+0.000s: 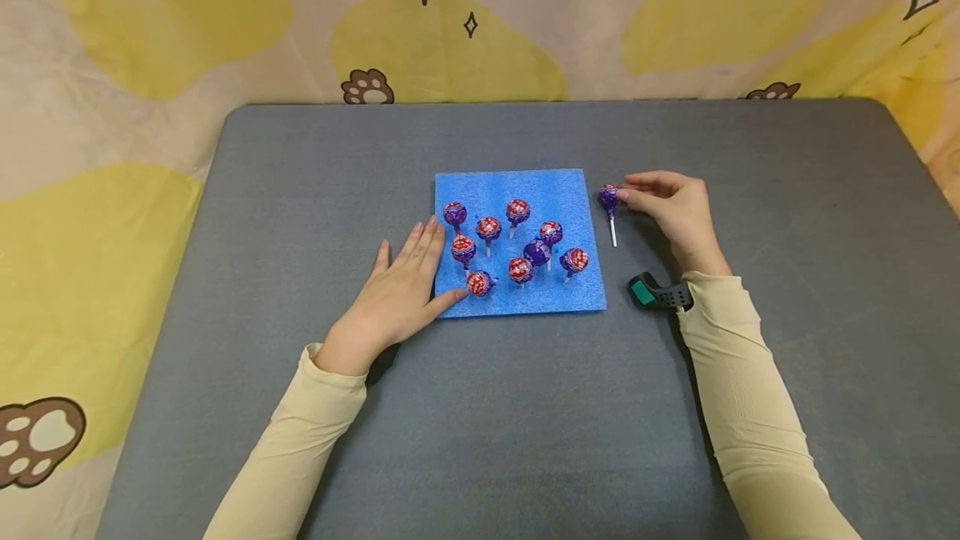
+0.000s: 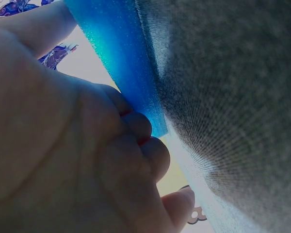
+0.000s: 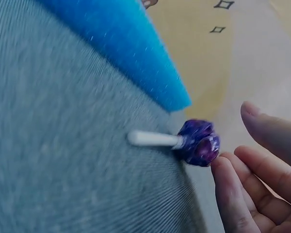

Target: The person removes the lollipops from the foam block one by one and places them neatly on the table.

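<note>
My left hand [image 1: 397,290] lies with straight fingers along the left edge of a blue foam board [image 1: 532,298]. Its thumb reaches over the near-left corner, close to a tilted lollipop [image 1: 479,282]. Several more lollipops [image 1: 518,210] in red-and-purple wrappers stand in the foam on white sticks. To the right of the board is a loose lollipop [image 1: 608,196], its stick pointing back towards me. My right hand [image 1: 671,211] is at its wrapped head [image 3: 200,143]: one fingertip meets the wrapper while another digit [image 3: 266,128] stands apart from it.
The grey table [image 1: 510,423] carries the board near its middle. A dark strap with a green-faced device [image 1: 652,292] is on the right wrist. Behind the table hangs a yellow-and-cream patterned cloth [image 1: 510,48].
</note>
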### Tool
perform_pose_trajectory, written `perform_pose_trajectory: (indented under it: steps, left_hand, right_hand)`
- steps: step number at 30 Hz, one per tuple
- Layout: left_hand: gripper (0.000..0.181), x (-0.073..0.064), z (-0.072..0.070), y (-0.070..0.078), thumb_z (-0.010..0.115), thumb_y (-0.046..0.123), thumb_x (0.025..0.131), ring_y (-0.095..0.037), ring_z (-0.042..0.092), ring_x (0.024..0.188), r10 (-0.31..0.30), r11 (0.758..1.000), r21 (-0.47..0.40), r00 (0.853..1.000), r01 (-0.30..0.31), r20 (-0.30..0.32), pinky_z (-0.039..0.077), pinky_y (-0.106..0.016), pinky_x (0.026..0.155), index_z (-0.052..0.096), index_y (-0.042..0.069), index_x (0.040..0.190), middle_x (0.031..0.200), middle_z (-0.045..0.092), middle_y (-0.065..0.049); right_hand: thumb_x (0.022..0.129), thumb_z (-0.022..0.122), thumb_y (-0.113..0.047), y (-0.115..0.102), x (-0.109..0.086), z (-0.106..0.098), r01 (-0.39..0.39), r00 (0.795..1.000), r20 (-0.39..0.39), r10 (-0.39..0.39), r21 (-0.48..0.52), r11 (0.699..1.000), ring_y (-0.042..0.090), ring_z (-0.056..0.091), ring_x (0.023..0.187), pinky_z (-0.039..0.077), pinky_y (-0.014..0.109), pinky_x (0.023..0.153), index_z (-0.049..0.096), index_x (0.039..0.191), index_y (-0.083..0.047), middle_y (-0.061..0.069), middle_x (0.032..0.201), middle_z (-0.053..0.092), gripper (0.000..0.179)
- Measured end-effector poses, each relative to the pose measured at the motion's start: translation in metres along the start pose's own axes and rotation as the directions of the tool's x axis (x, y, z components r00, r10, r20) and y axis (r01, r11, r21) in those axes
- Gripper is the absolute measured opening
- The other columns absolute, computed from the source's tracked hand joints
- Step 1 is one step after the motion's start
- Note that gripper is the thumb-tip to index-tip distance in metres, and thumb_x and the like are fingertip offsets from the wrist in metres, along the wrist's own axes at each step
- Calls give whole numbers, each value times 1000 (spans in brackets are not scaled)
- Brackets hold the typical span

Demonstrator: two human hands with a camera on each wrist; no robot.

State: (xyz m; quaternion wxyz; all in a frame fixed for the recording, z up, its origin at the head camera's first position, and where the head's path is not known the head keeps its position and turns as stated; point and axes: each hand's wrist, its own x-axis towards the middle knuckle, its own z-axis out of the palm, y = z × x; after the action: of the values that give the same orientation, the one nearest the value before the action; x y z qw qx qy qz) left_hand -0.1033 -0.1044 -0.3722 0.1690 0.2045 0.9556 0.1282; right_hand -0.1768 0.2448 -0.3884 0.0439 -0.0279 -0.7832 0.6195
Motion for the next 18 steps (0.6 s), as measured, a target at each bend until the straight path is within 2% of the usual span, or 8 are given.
perform_pose_trajectory:
  steps: [3, 10, 12, 15, 18]
  left_hand:
    - [85, 0, 0, 0, 41, 56, 95, -24, -5, 143, 1, 1000, -4, 1000, -1, 1, -1, -57, 110, 0, 7, 151, 157, -8, -7]
    - [85, 1, 1, -1, 40, 56, 95, -23, -6, 143, -1, 1000, -5, 1000, 1, 6, -1, -57, 110, -1, 8, 151, 157, -9, -6]
    - [85, 1, 1, -1, 40, 56, 95, -23, -6, 143, 0, 1000, -5, 1000, 0, 6, -1, -57, 110, -1, 8, 151, 157, -9, -7]
    - [85, 1, 2, -2, 41, 56, 95, -23, -5, 143, 2, 1000, -6, 1000, -2, 3, -1, -57, 110, -1, 7, 151, 157, -9, -7]
    - [85, 1, 2, -2, 41, 55, 95, -24, -5, 143, 3, 1000, -6, 1000, -3, 2, -1, -57, 110, 0, 7, 151, 157, -9, -7]
  right_hand:
    - [81, 73, -3, -7, -3, 0, 6, 1000, 25, -6, -1, 1000, 6, 65, 73, 51, 17, 65, 62, 107, 17, -5, 81, 70, 35]
    - [80, 76, -11, -26, -12, 2, 40, 997, 63, -33, -107, 993, 7, 66, 79, 51, 18, 70, 66, 105, 11, -6, 84, 71, 34]
    - [80, 76, -11, -32, -14, 2, 31, 994, 104, -20, -110, 993, 8, 67, 81, 51, 19, 71, 66, 105, 10, -2, 87, 72, 35]
    - [81, 75, -10, -40, -17, 2, 8, 979, 205, 19, -127, 992, 10, 67, 84, 50, 19, 74, 66, 107, 9, 4, 94, 72, 34]
    - [82, 74, -9, -47, -21, 2, -1, 946, 318, 54, -165, 986, 12, 68, 84, 51, 20, 77, 66, 107, 8, 7, 97, 71, 31]
